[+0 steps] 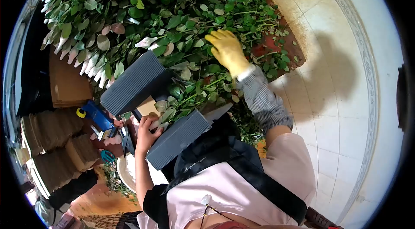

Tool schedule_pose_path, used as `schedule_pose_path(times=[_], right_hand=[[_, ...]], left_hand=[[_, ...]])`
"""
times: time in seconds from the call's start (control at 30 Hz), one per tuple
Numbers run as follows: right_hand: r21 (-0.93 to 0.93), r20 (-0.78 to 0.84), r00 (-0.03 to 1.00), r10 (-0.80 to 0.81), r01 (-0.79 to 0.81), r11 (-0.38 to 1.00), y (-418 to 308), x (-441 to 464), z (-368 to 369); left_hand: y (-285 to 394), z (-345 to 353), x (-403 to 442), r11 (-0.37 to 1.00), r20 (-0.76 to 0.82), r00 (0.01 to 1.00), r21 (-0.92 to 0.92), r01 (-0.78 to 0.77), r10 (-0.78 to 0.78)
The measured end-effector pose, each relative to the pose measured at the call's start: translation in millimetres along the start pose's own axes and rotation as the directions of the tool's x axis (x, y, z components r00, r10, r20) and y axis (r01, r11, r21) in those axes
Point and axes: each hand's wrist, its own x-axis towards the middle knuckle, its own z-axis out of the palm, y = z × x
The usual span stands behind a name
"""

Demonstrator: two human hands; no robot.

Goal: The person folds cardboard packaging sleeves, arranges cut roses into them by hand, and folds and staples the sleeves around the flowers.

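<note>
My left hand (147, 134), bare, has its fingers curled round the pale head end of a leafy rose stem (190, 97), between two dark grey ribbed blocks (134, 83). My fingers partly cover that head. My right hand (226, 51), in a yellow glove with a grey striped sleeve, lies over the leaves of a large pile of rose stems (173, 23). Its fingers are a little apart, with nothing visible in them. Many stems in the pile end at the left in pale sleeved heads (88, 62).
Stacks of brown cardboard sheets (54, 131) stand at the left. Near them lie a blue tape dispenser (98, 118), teal-handled scissors (107, 156) and a dark blade-like tool (126, 141). A white round container (126, 172) sits below. A tiled wall (330, 134) rises at the right.
</note>
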Motion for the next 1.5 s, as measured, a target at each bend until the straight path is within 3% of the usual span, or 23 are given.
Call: schedule_pose_path(times=[0.07, 0.13, 0.2, 0.27, 0.33, 0.4, 0.5, 0.6, 0.67, 0.7, 0.73, 0.8, 0.83, 0.93, 1.07, 1.13, 1.17, 1.2, 1.27, 1.33, 1.4, 1.47, 1.5], right_hand=[[0.009, 0.259, 0.966, -0.014, 0.012, 1.0, 16, 0, 55], [0.021, 0.13, 0.99, -0.049, 0.046, 0.999, 9, 17, 43], [0.08, -0.078, 0.993, 0.094, -0.088, 0.993, -7, 37, -5], [-0.145, -0.351, 0.935, 0.056, -0.114, 0.983, -6, 50, -48], [-0.2, -0.4, 0.915, 0.06, -0.151, 0.968, 14, 49, -57], [0.065, -0.41, 0.906, 0.103, -0.083, 0.994, 37, 37, -63], [0.237, -0.303, 0.952, 0.044, 0.03, 0.971, 32, 16, -103], [0.451, -0.109, 0.992, 0.067, -0.011, 0.892, 28, -21, -105], [0.51, 0.079, 0.997, -0.002, -0.038, 0.86, 8, -37, -112], [0.548, 0.135, 0.99, -0.041, -0.041, 0.835, 7, -47, -104], [0.581, 0.181, 0.981, -0.076, -0.044, 0.813, 5, -54, -96], [0.428, 0.17, 0.979, -0.113, 0.03, 0.903, -1, -72, -66], [0.315, 0.218, 0.967, -0.135, 0.061, 0.947, -3, -85, -44], [0.106, 0.259, 0.945, -0.197, 0.175, 0.979, -13, -100, -12], [0.055, 0.027, 0.989, -0.149, 0.147, 0.988, -35, -73, -24], [0.242, 0.222, 0.974, -0.045, -0.011, 0.97, -20, -100, 20], [0.368, 0.278, 0.96, 0.015, -0.121, 0.922, -12, -117, 44], [0.27, 0.316, 0.944, -0.091, 0.003, 0.963, -8, -112, 39], [0.561, 0.604, 0.788, -0.119, -0.314, 0.766, -2, -86, -10], [0.613, 0.675, 0.736, -0.051, -0.521, 0.594, 3, -58, -36], [0.77, 0.362, 0.932, -0.008, -0.294, 0.567, -3, -13, -54], [0.735, 0.159, 0.976, 0.146, -0.216, 0.643, -8, 25, -52], [0.52, 0.033, 0.991, 0.133, -0.131, 0.844, 3, 42, -26]], left_hand=[[6, -2, 2, 0.998, 0.031, 0.999, 0.053, 0.031, -0.032], [-1, 1, 2, 0.998, 0.007, 0.999, 0.054, -0.035, 0.035], [-4, 3, -2, 0.995, -0.028, 0.998, 0.086, -0.055, 0.057], [5, 2, -2, 0.996, -0.053, 0.997, 0.077, -0.051, 0.055], [7, 2, -3, 0.996, -0.053, 0.996, 0.064, -0.067, 0.07], [8, -2, -3, 0.995, -0.041, 0.997, 0.083, -0.062, 0.066], [14, 0, -6, 0.999, -0.092, 0.996, 0.049, 0.001, 0.003], [8, -2, -7, 0.993, -0.076, 0.997, 0.116, -0.007, 0.015], [8, -3, -7, 1.0, -0.062, 0.998, 0.012, 0.003, -0.003], [8, -3, -8, 0.99, -0.019, 0.993, 0.072, 0.12, -0.119], [11, -6, -7, 0.989, -0.077, 0.994, 0.136, -0.062, 0.073], [13, -9, -7, 0.965, 0.015, 0.999, 0.26, 0.04, -0.046], [14, -8, -6, 0.962, -0.037, 0.997, 0.269, -0.055, 0.068], [5, -6, -3, 0.904, 0.034, 0.994, 0.414, -0.106, 0.102], [20, -12, 3, 0.763, 0.006, 0.953, 0.597, -0.248, 0.304], [21, -13, 7, 0.711, -0.023, 0.931, 0.652, -0.261, 0.363], [2, -9, 5, 0.787, 0.012, 0.96, 0.571, -0.236, 0.279], [-15, -3, 5, 0.85, 0.048, 0.98, 0.491, -0.194, 0.195], [-1, -6, 4, 0.916, 0.013, 0.984, 0.364, -0.171, 0.179], [13, -6, 4, 0.921, -0.036, 0.979, 0.347, -0.177, 0.201], [11, 0, 5, 0.959, -0.111, 0.989, 0.276, -0.065, 0.099], [-1, 4, 3, 0.956, -0.109, 0.99, 0.289, -0.052, 0.087], [-2, 3, 3, 0.947, -0.098, 0.988, 0.311, -0.08, 0.116]])
